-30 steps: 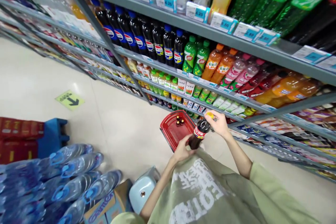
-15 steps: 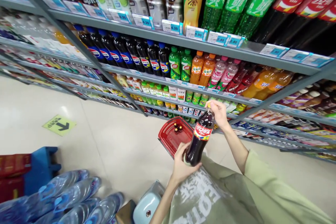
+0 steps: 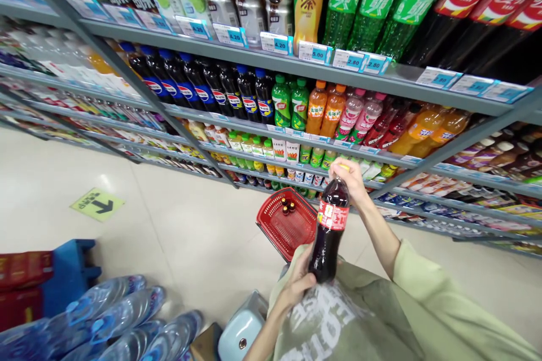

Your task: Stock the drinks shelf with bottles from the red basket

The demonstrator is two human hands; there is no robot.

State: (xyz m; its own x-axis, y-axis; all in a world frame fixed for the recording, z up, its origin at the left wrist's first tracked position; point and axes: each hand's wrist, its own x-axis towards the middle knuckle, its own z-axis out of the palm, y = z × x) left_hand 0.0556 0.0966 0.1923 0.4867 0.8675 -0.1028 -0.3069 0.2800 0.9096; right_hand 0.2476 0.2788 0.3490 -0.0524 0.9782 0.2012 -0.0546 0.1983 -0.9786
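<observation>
A cola bottle (image 3: 333,214) with a red label and dark drink stands tilted in front of my chest. My right hand (image 3: 349,177) is closed round its neck and yellow cap at the top. Low on the bottle, my left hand (image 3: 300,279) grips its side near the base, thumb in front and the other fingers partly hidden behind it. Beyond the bottle a red shopping basket (image 3: 266,208) rests low down, with several small dark bottles (image 3: 288,207) inside.
A long drinks shelf (image 3: 254,59) runs across ahead, packed with bottles and price tags. Large water bottles (image 3: 127,304) lie at lower left, near a blue stand (image 3: 74,271). A light-blue bin-like box (image 3: 241,327) is close by my left forearm. A green arrow sign (image 3: 97,204) marks the floor.
The cola bottle has turned about its length, so a different side of the label faces me. Its base has shifted slightly right and down, and my left hand's grip on it has changed.
</observation>
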